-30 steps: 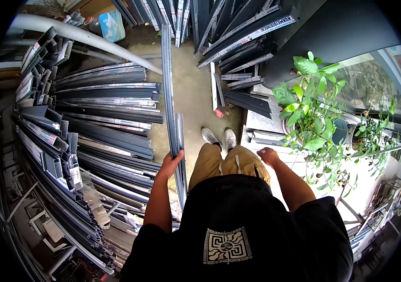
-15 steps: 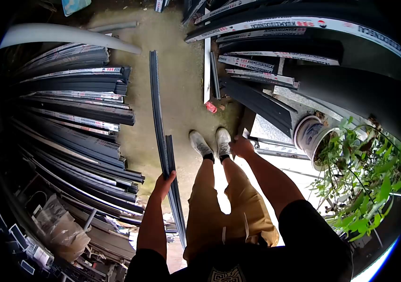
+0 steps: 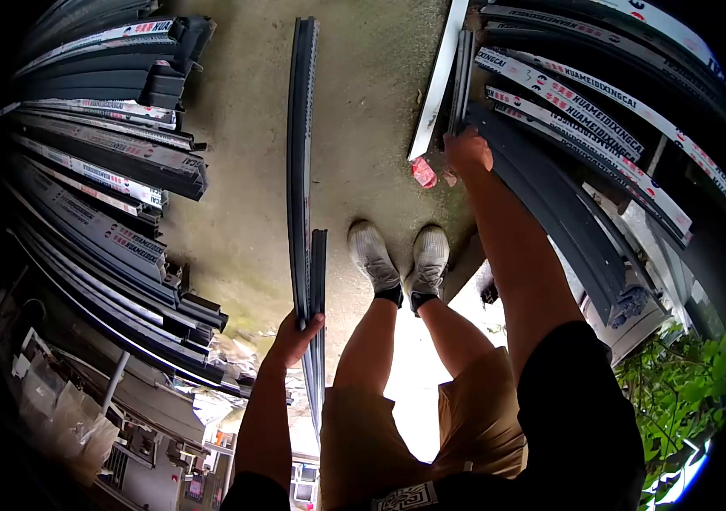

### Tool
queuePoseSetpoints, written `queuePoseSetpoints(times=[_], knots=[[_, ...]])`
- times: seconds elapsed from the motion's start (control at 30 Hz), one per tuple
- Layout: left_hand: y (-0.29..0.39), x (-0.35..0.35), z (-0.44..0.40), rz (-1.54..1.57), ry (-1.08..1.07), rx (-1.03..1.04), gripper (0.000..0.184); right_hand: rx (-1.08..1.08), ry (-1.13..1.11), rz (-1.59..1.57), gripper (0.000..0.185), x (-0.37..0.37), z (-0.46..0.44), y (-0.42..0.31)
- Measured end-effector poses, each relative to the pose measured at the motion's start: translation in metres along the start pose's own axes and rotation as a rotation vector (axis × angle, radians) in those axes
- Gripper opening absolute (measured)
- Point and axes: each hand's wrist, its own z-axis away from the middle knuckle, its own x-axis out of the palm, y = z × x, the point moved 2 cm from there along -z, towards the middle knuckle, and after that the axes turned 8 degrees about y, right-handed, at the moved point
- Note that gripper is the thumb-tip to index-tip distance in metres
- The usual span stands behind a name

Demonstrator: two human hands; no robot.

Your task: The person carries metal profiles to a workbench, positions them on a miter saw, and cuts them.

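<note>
Left-hand grip closed round dark profiles; right-hand grip at short grey strip, hold unclear.

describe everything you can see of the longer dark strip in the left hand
The longer dark strip is narrow and apparently metal, with lengthwise grooves and a paler speckled line along its right side. The left hand grips it alongside a shorter dark strip. It reaches forward over the floor; whether its far end rests there, I cannot tell. Its near end is unclear.
</note>
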Motion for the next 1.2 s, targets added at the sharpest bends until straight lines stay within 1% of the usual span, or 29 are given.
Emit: queuePoseSetpoints(times=[0.03,0.1,0.17,0.2,0.23,0.33,0.4,0.47,0.6,0.67,0.73,0.77,0.87,1.0,1.07,1.13,1.2], knots=[[0.005,0.002,-0.008,-0.050,0.004,-0.009,0.049,-0.013,-0.012,0.020,0.078,0.001,-0.014,0.000],[0.008,0.002,-0.015,-0.050,0.020,0.025,0.049,-0.039,-0.042,0.055,0.079,0.011,-0.026,-0.005],[0.012,0.006,-0.024,-0.044,0.037,0.077,0.048,-0.045,-0.048,0.054,0.072,0.004,-0.030,-0.008],[0.016,0.005,-0.026,-0.083,0.055,0.062,0.049,-0.042,-0.056,0.059,0.069,-0.001,-0.025,-0.005],[0.013,0.004,-0.027,-0.082,0.068,0.079,0.050,-0.063,-0.007,0.019,0.061,-0.009,-0.011,-0.007],[0.011,0.007,-0.031,-0.093,0.084,0.106,0.054,-0.115,0.021,-0.046,0.057,-0.009,0.046,0.003],[0.017,0.008,-0.027,-0.115,0.078,0.097,0.054,-0.241,-0.050,-0.152,0.056,-0.023,0.109,-0.003],[0.030,0.013,-0.021,-0.105,0.063,0.107,0.055,-0.289,-0.176,-0.365,0.053,-0.054,0.153,-0.016],[0.038,0.022,-0.002,-0.141,0.045,0.110,0.058,-0.296,-0.157,-0.506,0.048,-0.112,0.208,-0.050],[0.038,0.028,0.007,-0.110,0.027,0.114,0.061,-0.285,-0.171,-0.503,0.047,-0.129,0.216,-0.062],[0.051,0.031,0.022,-0.119,-0.024,0.051,0.060,-0.276,-0.199,-0.480,0.047,-0.146,0.220,-0.069],[0.049,0.032,0.025,-0.127,-0.025,0.052,0.060,-0.319,-0.202,-0.431,0.047,-0.142,0.220,-0.070],[0.045,0.039,0.037,-0.143,-0.022,0.066,0.059,-0.276,-0.248,-0.416,0.046,-0.167,0.233,-0.070],[0.051,0.044,0.055,-0.167,-0.017,0.102,0.058,-0.274,-0.204,-0.387,0.046,-0.163,0.245,-0.061],[0.056,0.045,0.062,-0.148,-0.059,0.106,0.058,-0.326,-0.173,-0.357,0.048,-0.164,0.250,-0.056],[0.049,0.047,0.062,-0.152,-0.079,0.064,0.059,-0.299,-0.209,-0.360,0.049,-0.160,0.252,-0.053],[0.044,0.048,0.064,-0.142,-0.059,0.081,0.059,-0.292,-0.210,-0.385,0.049,-0.157,0.250,-0.048]])
